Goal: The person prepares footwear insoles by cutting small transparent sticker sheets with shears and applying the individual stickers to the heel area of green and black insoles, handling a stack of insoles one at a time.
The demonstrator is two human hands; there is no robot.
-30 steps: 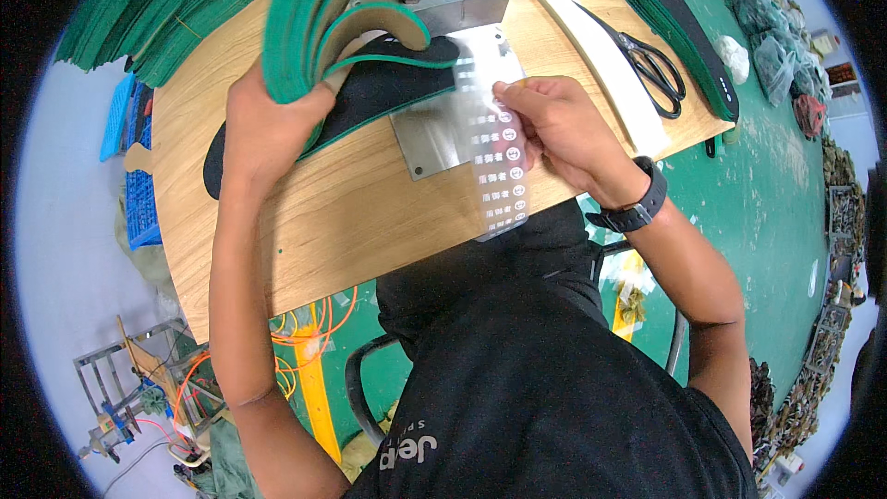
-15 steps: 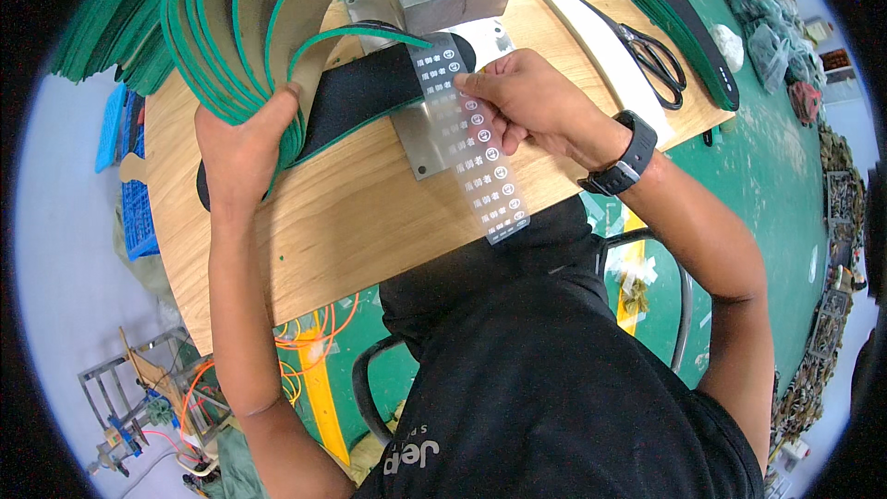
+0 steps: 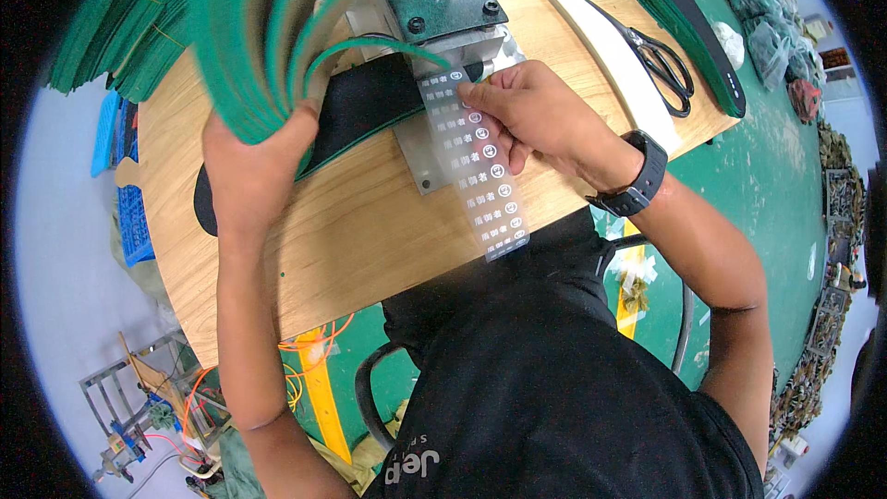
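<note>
In the upper left of the frame, the left hand [image 3: 254, 162] grips a fanned bundle of green-edged foam insoles [image 3: 268, 28], bent upward. Right of centre, the right hand [image 3: 531, 115] pinches a clear plastic strip of printed labels [image 3: 476, 166] lying over the grey metal press plate [image 3: 434, 162] on the round wooden worktop [image 3: 351, 231]. Black-handled scissors [image 3: 661, 60] lie at the upper right.

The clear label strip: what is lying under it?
Under the clear label strip show the grey metal plate and the wooden table. The right hand covers its upper edge, hiding what lies there.
</note>
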